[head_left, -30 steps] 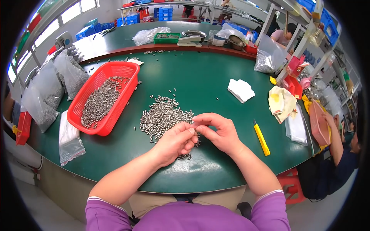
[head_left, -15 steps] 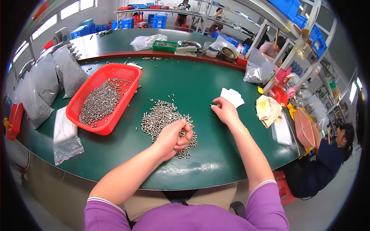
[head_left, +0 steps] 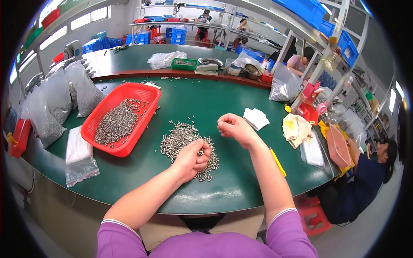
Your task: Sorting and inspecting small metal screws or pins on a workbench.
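Note:
A loose pile of small silvery metal pieces (head_left: pixel 177 138), pointed and bullet-shaped, lies on the green table (head_left: pixel 206 101) in front of me. My left hand (head_left: pixel 192 160) rests over the pile's right part, its fingers curled round a few of the metal pieces. To the right of the pile, my right hand (head_left: pixel 236 130) hovers above the table with thumb and fingertips brought together. Whatever sits in that pinch is too small or hidden to make out. A red perforated basket (head_left: pixel 89 125) on the left holds many more of the same pieces.
Clear bags of metal pieces (head_left: pixel 55 96) stand at the far left, near a flat plastic bag (head_left: pixel 79 152). Right of my hands are white paper (head_left: pixel 257 119), a yellow stick-like thing (head_left: pixel 278 162) and a stained cloth (head_left: pixel 296 130). A person (head_left: pixel 363 185) sits at the right.
My right hand has moved left toward my left hand, its fingers now more curled. A small piece showed at its fingertips before. My left hand stays at the pile; the whole view has shifted slightly.

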A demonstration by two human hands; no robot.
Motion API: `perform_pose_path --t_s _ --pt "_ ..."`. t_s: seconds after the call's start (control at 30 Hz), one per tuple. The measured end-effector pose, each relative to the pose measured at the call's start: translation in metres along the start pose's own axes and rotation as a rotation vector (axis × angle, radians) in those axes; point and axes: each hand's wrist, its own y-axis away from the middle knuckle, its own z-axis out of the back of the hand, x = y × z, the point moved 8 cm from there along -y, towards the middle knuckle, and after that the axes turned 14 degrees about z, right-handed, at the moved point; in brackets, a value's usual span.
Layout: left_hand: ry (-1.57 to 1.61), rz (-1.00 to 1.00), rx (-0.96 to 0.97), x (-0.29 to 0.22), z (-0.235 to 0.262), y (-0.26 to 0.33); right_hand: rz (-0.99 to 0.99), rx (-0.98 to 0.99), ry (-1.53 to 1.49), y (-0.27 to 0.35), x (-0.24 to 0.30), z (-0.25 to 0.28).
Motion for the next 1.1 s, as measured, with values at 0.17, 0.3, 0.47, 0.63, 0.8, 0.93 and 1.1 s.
perform_pose_path --t_s 0.17,0.3,0.47,0.63,0.8,0.93,1.1 --pt "-0.066 -0.045 0.041 -0.007 -0.007 -0.001 -0.099 0.006 -0.355 0.032 0.006 -0.010" --pt "-0.026 -0.074 -0.008 -0.012 -0.008 -0.002 -0.036 -0.051 -0.461 0.042 -0.007 -0.009" --pt "-0.121 0.102 -0.028 -0.004 -0.007 0.006 0.024 -0.070 -0.476 0.041 -0.013 -0.011" --pt "-0.113 0.111 -0.045 -0.002 0.002 0.018 0.053 0.020 -0.407 0.041 -0.011 -0.035" --pt "-0.170 0.047 0.050 -0.005 -0.004 0.026 0.153 0.051 -0.256 0.048 -0.001 -0.046" --pt "-0.192 0.054 0.079 -0.002 -0.002 0.026 0.237 0.172 -0.299 0.050 0.003 -0.060" --pt "-0.179 0.081 0.084 0.000 -0.004 0.028 0.307 0.123 -0.222 0.048 0.008 -0.060"
